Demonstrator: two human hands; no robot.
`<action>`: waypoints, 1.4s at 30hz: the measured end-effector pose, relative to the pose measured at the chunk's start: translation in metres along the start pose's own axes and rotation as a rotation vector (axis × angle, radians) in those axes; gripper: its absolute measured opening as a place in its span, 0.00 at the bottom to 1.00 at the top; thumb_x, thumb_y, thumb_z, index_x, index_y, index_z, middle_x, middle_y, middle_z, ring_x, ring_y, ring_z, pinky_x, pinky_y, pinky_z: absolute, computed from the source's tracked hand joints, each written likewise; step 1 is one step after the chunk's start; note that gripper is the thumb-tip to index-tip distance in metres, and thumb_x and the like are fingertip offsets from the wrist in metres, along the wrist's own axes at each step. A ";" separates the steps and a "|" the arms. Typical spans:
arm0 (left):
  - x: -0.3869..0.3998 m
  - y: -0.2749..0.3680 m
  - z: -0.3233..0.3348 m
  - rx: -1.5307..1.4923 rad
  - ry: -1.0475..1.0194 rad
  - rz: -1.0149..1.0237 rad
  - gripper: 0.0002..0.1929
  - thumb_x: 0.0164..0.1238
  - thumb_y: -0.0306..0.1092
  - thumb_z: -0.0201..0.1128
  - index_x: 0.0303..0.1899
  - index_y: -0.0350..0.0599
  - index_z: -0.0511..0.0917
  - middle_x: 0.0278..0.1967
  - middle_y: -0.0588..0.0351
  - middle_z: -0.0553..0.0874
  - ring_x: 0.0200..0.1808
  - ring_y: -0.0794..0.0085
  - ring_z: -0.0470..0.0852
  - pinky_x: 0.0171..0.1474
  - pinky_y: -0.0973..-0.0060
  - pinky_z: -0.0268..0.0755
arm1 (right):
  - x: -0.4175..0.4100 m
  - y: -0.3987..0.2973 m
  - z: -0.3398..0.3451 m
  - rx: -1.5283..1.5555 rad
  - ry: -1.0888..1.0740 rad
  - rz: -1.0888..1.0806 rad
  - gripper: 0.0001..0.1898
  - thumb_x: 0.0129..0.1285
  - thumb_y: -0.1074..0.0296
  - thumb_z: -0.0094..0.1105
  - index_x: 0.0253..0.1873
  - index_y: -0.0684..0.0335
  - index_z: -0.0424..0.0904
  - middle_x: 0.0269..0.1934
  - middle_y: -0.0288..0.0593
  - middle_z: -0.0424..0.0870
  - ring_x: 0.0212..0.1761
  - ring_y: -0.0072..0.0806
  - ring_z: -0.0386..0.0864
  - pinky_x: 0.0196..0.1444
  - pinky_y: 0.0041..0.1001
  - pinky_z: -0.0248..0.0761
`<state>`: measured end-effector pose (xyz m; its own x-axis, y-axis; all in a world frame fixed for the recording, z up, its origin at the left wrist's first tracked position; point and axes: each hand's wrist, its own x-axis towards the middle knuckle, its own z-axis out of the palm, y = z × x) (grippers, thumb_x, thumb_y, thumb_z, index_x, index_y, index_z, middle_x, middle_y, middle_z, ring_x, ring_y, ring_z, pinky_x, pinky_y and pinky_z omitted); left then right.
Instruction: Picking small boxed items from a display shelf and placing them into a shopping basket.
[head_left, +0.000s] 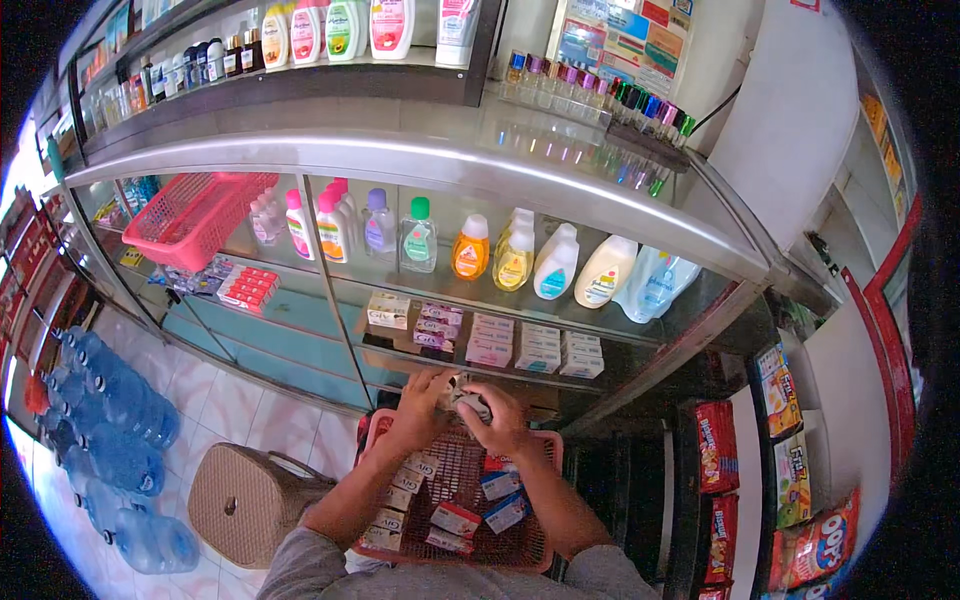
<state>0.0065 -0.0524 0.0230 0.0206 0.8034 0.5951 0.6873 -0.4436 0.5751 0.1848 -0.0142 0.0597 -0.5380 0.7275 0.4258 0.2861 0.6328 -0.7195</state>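
Observation:
My left hand (421, 409) and my right hand (496, 420) meet in front of the display case, gripping a small whitish-grey item (453, 390) between them. Fingers cover most of it, so its kind is unclear. Below my forearms is a pink plastic basket (556, 465). White Giv soap boxes (405, 480) lie along its left side, with red-and-white boxes (455, 519) near the middle and blue-and-white boxes (507, 513) at the right. Just beyond my hands, the lower glass shelf carries white Giv boxes (388, 310), purple Giv packs (438, 325) and stacked pale boxes (490, 340).
Johnson's bottles (512, 259) line the upper glass shelf, beside a pink basket (180, 225). A metal frame post (330, 285) divides the case front. A brown woven-pattern stool (240, 502) and blue water jugs (124, 450) stand left; snack packs (718, 446) hang right.

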 end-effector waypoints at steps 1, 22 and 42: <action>0.001 0.005 -0.001 -0.022 -0.006 -0.011 0.38 0.39 0.31 0.74 0.60 0.44 0.72 0.51 0.46 0.76 0.53 0.48 0.72 0.55 0.58 0.67 | 0.001 -0.003 -0.002 0.001 0.000 -0.001 0.19 0.63 0.57 0.61 0.53 0.62 0.77 0.42 0.52 0.83 0.42 0.44 0.83 0.45 0.36 0.75; 0.005 0.012 -0.002 -0.473 0.261 -0.435 0.22 0.64 0.37 0.65 0.55 0.36 0.70 0.41 0.51 0.82 0.41 0.68 0.81 0.43 0.73 0.73 | -0.001 -0.003 -0.007 0.067 0.066 0.052 0.18 0.64 0.60 0.62 0.52 0.65 0.77 0.43 0.53 0.83 0.44 0.42 0.83 0.46 0.36 0.75; 0.004 0.014 -0.008 -0.853 0.026 -0.745 0.27 0.64 0.44 0.66 0.59 0.39 0.68 0.51 0.53 0.78 0.50 0.71 0.77 0.53 0.74 0.69 | -0.001 0.020 -0.001 0.309 0.267 0.208 0.17 0.66 0.63 0.58 0.54 0.67 0.73 0.41 0.49 0.83 0.44 0.34 0.81 0.49 0.31 0.72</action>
<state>0.0104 -0.0584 0.0374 -0.2082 0.9768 -0.0498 -0.1978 0.0078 0.9802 0.1919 -0.0019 0.0454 -0.2589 0.8993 0.3525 0.0951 0.3869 -0.9172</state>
